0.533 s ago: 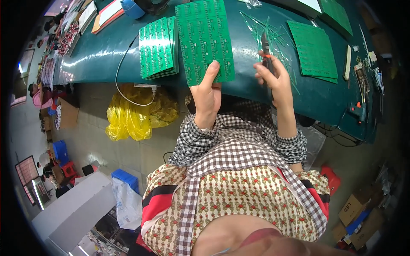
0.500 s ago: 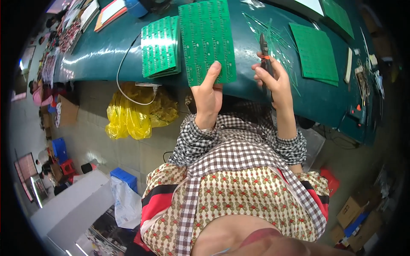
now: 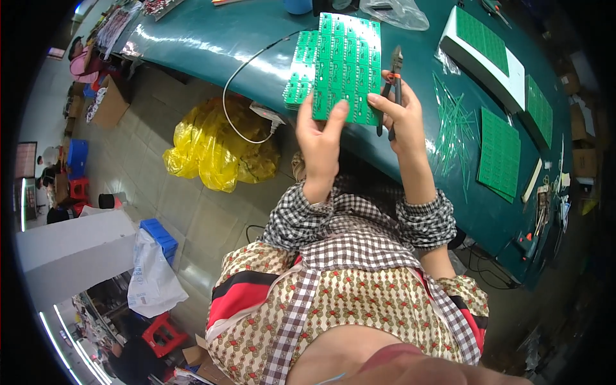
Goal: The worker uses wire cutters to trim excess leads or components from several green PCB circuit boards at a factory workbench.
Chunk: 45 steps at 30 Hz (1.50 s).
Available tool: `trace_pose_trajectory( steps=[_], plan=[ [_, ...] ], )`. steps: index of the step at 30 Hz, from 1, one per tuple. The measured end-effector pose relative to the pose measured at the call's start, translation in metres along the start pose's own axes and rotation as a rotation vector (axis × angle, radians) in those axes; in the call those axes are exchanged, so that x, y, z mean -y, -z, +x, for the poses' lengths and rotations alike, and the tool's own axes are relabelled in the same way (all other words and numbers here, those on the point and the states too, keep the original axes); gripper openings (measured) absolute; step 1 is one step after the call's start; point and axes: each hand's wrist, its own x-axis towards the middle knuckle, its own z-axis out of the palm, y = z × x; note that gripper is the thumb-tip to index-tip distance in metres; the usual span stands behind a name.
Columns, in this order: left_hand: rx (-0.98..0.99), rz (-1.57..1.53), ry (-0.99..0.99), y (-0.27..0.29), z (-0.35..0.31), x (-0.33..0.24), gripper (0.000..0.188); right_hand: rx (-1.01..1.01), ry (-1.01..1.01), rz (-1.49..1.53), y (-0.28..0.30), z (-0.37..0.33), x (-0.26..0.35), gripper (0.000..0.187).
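Observation:
My left hand holds a green circuit board panel by its lower left corner, thumb on the face and the other fingers mostly hidden behind. My right hand is closed around cutting pliers with dark handles and orange parts, jaws pointing away from me. Its thumb reaches the panel's lower right edge. A stack of similar green panels lies on the table just left of the held one, partly covered by it. Right of the pliers, thin green strips are scattered in a loose pile.
More green panels lie on the dark green table at right. Another panel rests on a white box. A grey cable loops over the front edge. Yellow plastic bags sit on the floor.
The view has turned, shifting the table. My right hand with the pliers has come left to the panel's edge. The held panel now shows a differently patterned face, and my left hand grips its corner.

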Motion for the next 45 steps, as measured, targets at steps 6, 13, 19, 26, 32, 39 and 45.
trace_pose_trajectory(
  steps=[6, 13, 19, 26, 32, 39, 45],
  plan=[
    [-0.202, 0.939, -0.492, 0.041, 0.044, -0.001, 0.051, -0.026, -0.047, -0.121, -0.016, 0.035, -0.016, 0.045],
    [0.266, 0.617, 0.171, 0.050, 0.100, 0.019, 0.063, -0.231, 0.270, -0.859, 0.003, 0.017, 0.000, 0.051],
    [0.457, 0.575, 0.277, 0.021, 0.103, 0.028, 0.046, -0.238, 0.132, -0.356, 0.026, 0.076, -0.066, 0.056],
    [0.473, 0.987, -0.012, 0.044, 0.118, 0.011, 0.055, -0.247, 0.100, -0.231, 0.020, 0.023, -0.031, 0.050],
    [0.015, 0.956, -0.683, 0.010, 0.047, -0.038, 0.029, -0.730, 0.454, -0.870, 0.176, -0.063, 0.029, 0.056],
    [0.776, 0.178, 0.255, -0.076, -0.019, 0.034, 0.028, -0.996, 0.323, -1.425, 0.324, -0.118, 0.063, 0.053],
    [0.941, 0.356, 0.590, -0.166, -0.032, 0.127, 0.053, -1.028, -0.032, -1.426, 0.318, -0.129, 0.053, 0.056]
  ],
)
